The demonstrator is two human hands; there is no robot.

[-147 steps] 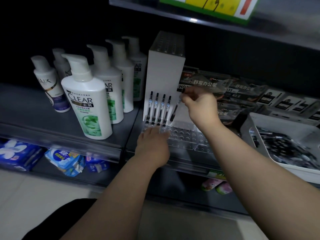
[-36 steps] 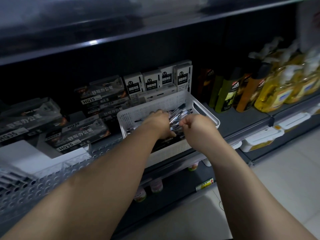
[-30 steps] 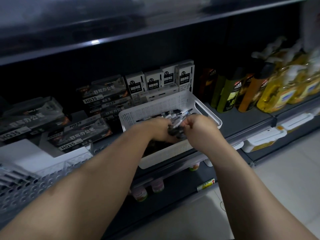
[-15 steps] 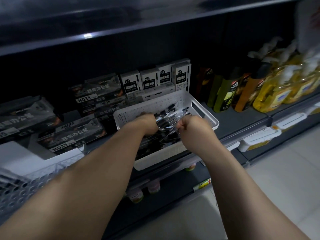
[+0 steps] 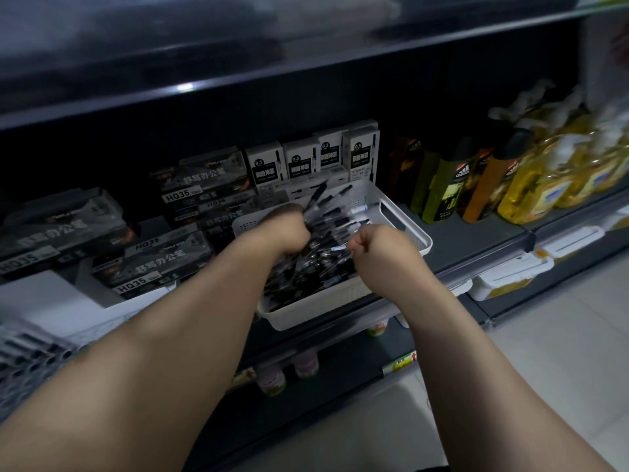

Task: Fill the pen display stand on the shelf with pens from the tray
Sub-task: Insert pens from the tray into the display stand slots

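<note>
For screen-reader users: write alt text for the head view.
The left hand grips a fanned bunch of pens over a white tray on a shelf; the right hand pinches one pen. Pen boxes stand behind, yellow bottles to the right.

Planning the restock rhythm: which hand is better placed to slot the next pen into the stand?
Right, probably: the right hand pinches a single pen, while the left hand grips a whole fanned bunch of pens over the tray, too full to place one.

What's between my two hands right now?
In the head view, a fan of black pens gripped by the left hand; the right hand pinches one, over the white tray.
</note>
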